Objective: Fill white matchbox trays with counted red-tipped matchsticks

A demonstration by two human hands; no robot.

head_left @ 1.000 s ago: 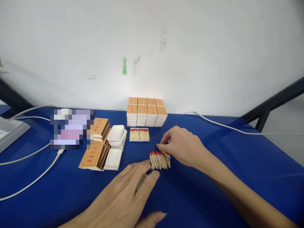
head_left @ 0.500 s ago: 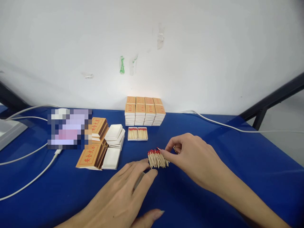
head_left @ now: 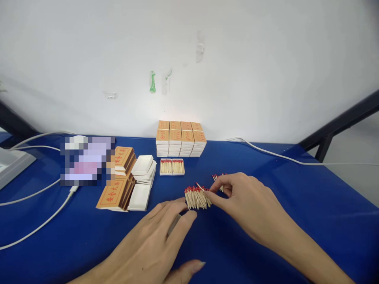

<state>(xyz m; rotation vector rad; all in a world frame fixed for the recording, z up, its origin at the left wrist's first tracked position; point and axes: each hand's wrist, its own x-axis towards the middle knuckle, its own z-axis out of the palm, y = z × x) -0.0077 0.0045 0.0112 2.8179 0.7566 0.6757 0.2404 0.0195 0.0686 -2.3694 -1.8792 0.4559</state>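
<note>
My right hand (head_left: 245, 197) pinches a match (head_left: 199, 185) between thumb and index finger, at the right side of a pile of red-tipped matches (head_left: 196, 198). My left hand (head_left: 156, 232) lies low over the table, fingers stretched and thumb apart, its fingertips at the pile's left edge. A greyish-white thing (head_left: 174, 225) shows between its fingers, mostly hidden. Partly behind my right hand lies a smaller group of matches (head_left: 214, 178). Beyond the pile sit two matchbox trays (head_left: 172, 174) filled with matches.
A block of stacked orange matchboxes (head_left: 181, 137) stands against the wall (head_left: 251, 71). On the left are orange matchbox sleeves (head_left: 114, 193), white trays (head_left: 139, 196) and a blurred-out phone-like object (head_left: 89, 157). White cables (head_left: 38, 232) cross the blue table (head_left: 296, 189).
My right hand has shifted slightly right and down, uncovering more of the smaller match group. The pinched match shows more clearly at the pile. My left hand stays almost still.
</note>
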